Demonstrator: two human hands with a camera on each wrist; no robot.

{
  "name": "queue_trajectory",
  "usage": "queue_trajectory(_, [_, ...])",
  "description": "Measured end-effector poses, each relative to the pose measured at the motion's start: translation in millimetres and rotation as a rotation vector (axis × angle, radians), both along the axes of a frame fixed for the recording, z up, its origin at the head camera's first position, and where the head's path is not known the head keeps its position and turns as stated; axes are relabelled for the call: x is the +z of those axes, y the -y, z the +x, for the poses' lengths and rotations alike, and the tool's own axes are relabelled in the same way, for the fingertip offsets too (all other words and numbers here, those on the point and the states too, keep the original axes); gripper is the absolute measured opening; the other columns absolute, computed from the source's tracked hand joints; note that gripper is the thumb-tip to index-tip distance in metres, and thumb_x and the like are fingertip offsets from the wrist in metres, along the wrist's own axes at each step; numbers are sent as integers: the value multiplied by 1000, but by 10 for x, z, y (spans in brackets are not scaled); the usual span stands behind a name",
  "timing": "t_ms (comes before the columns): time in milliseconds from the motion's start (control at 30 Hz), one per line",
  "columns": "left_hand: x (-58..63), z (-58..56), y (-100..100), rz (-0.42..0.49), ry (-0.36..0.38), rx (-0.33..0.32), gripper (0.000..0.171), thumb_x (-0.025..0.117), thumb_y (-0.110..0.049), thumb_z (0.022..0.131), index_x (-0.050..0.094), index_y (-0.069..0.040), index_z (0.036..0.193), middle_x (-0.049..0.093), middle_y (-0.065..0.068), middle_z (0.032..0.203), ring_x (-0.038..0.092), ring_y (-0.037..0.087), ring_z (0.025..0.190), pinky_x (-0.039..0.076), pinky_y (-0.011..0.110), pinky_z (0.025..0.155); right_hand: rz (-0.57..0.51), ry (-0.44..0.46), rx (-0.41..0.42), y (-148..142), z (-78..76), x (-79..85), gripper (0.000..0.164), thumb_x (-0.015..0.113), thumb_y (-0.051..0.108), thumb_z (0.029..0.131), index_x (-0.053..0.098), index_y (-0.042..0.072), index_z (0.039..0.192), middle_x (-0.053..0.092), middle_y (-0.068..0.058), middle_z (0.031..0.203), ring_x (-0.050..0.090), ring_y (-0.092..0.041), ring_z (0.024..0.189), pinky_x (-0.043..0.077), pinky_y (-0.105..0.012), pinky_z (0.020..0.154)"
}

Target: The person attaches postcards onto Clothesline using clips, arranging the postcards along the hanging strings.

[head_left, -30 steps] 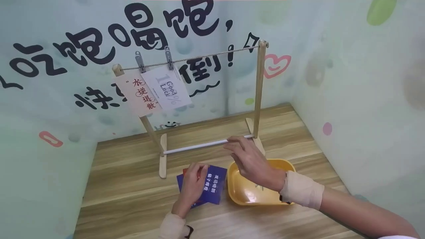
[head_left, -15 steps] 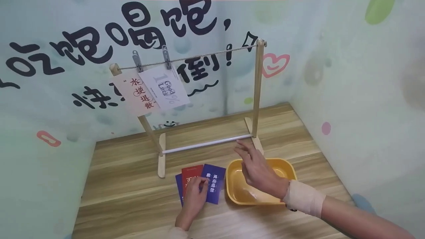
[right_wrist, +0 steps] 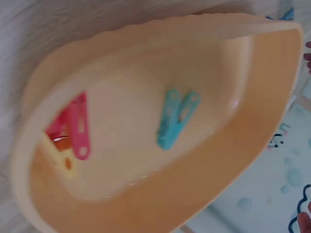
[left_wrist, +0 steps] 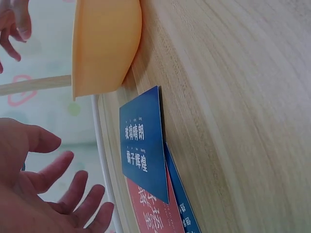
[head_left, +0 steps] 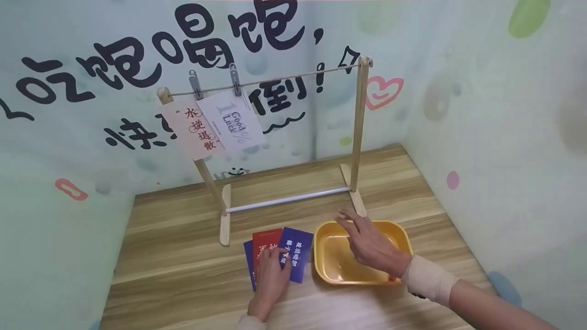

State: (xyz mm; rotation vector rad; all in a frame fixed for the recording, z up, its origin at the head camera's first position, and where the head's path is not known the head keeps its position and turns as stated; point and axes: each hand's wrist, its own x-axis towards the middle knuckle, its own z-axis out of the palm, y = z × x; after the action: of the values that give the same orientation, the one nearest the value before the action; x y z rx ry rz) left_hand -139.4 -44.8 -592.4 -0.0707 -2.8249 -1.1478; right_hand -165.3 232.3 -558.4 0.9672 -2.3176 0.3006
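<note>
Flat on the wood-grain tabletop, just beside the yellow basin: three overlapping cards in a loose fan. On top, nearest the basin, a blue card with white characters; beneath it, a red card; peeking out on the side away from the basin, a lower blue card. Probably very light, thin but fairly stiff, judging by the straight edges; likely smooth enough to slide over one another, and easily creased at a corner under a hard pinch. Best taken by the top card's free edge toward the basin, fingertip beneath and thumb above, so as not to drag the red card along.

Over the cards, the left hand: fingers spread and loosely bent, nothing held, a gap to the cards in the left wrist view. Above the basin, the right hand: fingers relaxed, nothing visible in the grasp.

Inside the basin, a teal clothespin, with a pink clothespin and a yellow clothespin close together at one end; probably springy plastic, best squeezed at the handles.

Farther back, a wooden stand with a string; hanging there by grey clothespins, a pale pink card and a white "Good Luck" card.
</note>
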Motion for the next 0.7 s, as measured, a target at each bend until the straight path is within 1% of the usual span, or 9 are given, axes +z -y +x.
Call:
queue_trajectory(67, [-20, -11, 4, -23, 26, 20, 26, 71, -14, 88, 67, -5, 112, 58, 14, 110, 57, 31, 106, 48, 49, 90, 31, 17, 9, -47, 2, -59, 41, 41, 7, 96, 49, -1, 136, 54, -23, 135, 58, -31, 118, 56, -44, 87])
queue_trajectory(133, [-41, -29, 11, -41, 54, 45, 31, 73, -17, 87, 66, -5, 115, 58, 16, 113, 56, 32, 109, 49, 51, 91, 64, 45, 18, -81, 12, -102, 43, 52, 6, 93, 50, 0, 135, 55, -22, 134, 58, -33, 120, 56, -46, 91])
queue_trajectory(233, [-81, -51, 23, -61, 93, 80, 35, 75, -19, 87, 65, -5, 117, 56, 19, 117, 55, 35, 114, 48, 54, 95, 114, 99, 42, -123, 33, -157, 52, 68, 6, 85, 51, 0, 134, 56, -21, 134, 57, -33, 122, 54, -46, 97])
queue_trajectory(333, [-134, -53, 27, -67, 136, 99, 43, 76, -20, 86, 62, -1, 121, 55, 22, 119, 53, 39, 117, 46, 56, 100, 154, 154, 70, -172, 52, -204, 61, 77, 8, 79, 52, 2, 134, 57, -18, 132, 58, -32, 120, 54, -45, 99])
queue_trajectory(400, [-173, -48, 29, -74, 160, 103, 49, 77, -20, 85, 58, 3, 125, 55, 24, 120, 52, 40, 117, 44, 58, 102, 166, 198, 85, -212, 59, -227, 63, 79, 8, 77, 52, 3, 134, 57, -16, 130, 58, -31, 119, 54, -44, 99])
queue_trajectory(467, [-202, -50, 32, -85, 169, 103, 56, 78, -21, 84, 54, 5, 127, 55, 26, 120, 53, 42, 117, 44, 60, 102, 171, 241, 94, -256, 56, -246, 63, 79, 7, 76, 53, 4, 134, 58, -14, 128, 59, -29, 117, 54, -43, 98])
queue_trajectory(533, [-231, -58, 41, -95, 167, 103, 58, 79, -22, 83, 53, 6, 126, 56, 27, 120, 53, 44, 116, 44, 60, 101, 181, 272, 103, -301, 46, -267, 61, 78, 7, 75, 55, 4, 132, 59, -13, 125, 59, -28, 115, 54, -43, 97])
queue_trajectory(700, [-260, -82, 78, -87, 176, 101, 57, 80, -24, 82, 56, 5, 126, 57, 28, 121, 54, 44, 114, 45, 61, 99, 238, 284, 110, -399, 39, -321, 52, 75, 2, 71, 62, 3, 121, 62, -10, 114, 61, -26, 106, 55, -40, 90])
